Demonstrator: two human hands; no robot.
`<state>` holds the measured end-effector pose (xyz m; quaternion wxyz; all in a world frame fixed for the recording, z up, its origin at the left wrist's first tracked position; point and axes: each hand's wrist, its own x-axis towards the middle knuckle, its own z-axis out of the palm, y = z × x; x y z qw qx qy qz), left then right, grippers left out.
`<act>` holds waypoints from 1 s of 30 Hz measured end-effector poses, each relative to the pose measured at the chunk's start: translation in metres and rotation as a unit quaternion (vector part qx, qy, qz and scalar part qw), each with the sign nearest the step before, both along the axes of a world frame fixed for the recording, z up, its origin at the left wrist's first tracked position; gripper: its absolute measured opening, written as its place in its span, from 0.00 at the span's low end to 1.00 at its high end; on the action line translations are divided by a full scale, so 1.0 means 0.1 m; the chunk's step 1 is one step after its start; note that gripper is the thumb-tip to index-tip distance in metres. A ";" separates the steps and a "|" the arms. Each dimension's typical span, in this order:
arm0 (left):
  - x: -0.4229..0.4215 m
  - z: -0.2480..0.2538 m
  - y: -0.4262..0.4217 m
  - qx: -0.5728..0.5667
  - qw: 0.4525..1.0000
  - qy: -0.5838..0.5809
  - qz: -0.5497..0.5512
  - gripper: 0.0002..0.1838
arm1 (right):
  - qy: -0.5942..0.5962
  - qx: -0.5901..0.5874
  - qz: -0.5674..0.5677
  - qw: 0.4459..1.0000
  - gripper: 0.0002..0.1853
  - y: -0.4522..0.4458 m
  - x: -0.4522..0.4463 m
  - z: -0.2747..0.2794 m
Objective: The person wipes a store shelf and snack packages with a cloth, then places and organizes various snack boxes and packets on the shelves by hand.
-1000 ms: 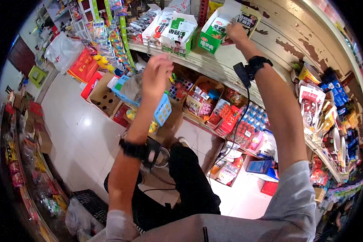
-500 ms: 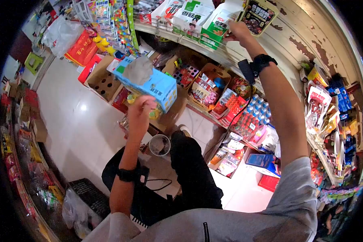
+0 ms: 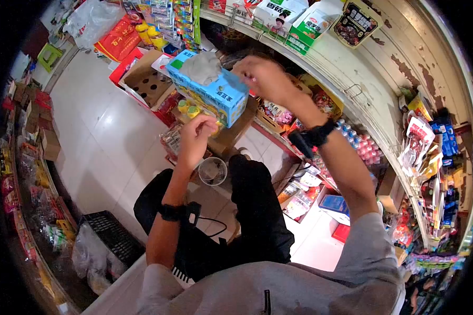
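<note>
A blue box (image 3: 211, 90) is between my curled left hand (image 3: 195, 139) and blurred right hand (image 3: 266, 80), and I cannot tell whether either grasps anything.

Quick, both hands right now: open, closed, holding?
Left hand: fingers bent beside the blue box; can't tell whether it holds anything.
Right hand: blurred, fingers curled near the box's end; grip can't be told.
</note>
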<state>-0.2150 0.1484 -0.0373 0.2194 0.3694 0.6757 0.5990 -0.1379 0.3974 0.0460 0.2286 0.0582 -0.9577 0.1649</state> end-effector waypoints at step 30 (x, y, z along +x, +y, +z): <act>-0.33 -0.97 -1.16 -0.082 0.966 -0.191 0.156 0.12 | -0.167 -0.518 -0.388 0.744 0.14 -1.46 3.59 -1.63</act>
